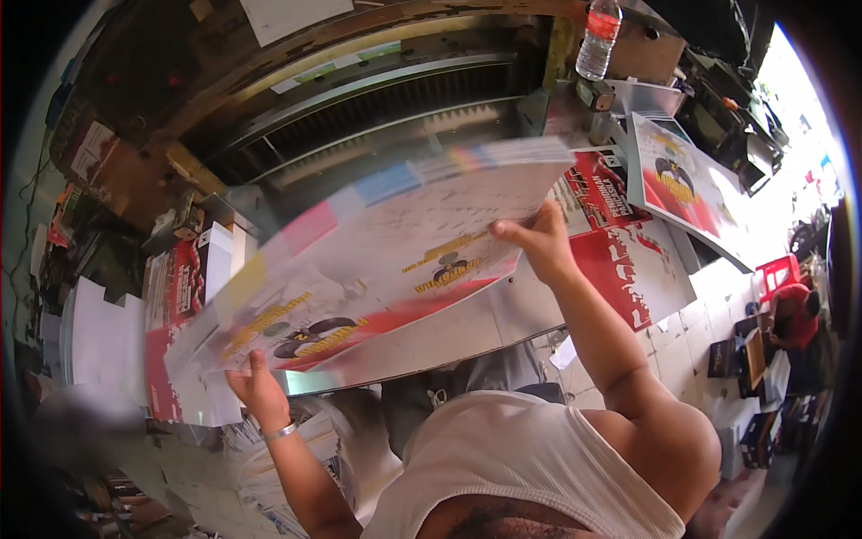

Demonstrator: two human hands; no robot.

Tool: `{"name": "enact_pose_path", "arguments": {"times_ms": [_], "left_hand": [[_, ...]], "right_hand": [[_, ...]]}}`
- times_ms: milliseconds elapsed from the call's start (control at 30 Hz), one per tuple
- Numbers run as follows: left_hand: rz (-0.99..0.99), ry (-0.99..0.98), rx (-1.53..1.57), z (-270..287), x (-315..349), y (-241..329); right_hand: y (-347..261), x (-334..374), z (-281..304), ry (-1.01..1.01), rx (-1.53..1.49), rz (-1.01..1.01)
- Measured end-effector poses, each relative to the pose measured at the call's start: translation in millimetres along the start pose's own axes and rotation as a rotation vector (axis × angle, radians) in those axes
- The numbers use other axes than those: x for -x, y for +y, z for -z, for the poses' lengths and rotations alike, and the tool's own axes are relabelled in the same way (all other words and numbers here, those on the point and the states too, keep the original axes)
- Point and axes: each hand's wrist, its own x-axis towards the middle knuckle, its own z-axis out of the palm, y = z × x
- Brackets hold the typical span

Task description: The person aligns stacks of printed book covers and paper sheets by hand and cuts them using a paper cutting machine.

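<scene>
Before dark slatted metal machine (386, 110), left hand (260, 393) and right hand (540, 241) grip opposite ends of large white-and-red printed paper sheets (359, 260); best keep edges flush, ends level.

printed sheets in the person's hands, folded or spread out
Spread out: the printed sheets reach in one broad, slightly bowed expanse from the left hand to the right hand, no fold visible.
</scene>
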Motion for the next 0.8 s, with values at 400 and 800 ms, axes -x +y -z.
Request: {"name": "enact_pose_path", "arguments": {"times_ms": [400, 800], "left_hand": [[-0.512, -0.062, -0.133, -21, -32, 101], [-1.090, -0.191, -1.284, -106, -7, 186]], "right_hand": [[19, -3, 3, -0.143, -0.107, -0.006], [4, 1, 1, -0.071, -0.065, -0.008]]}}
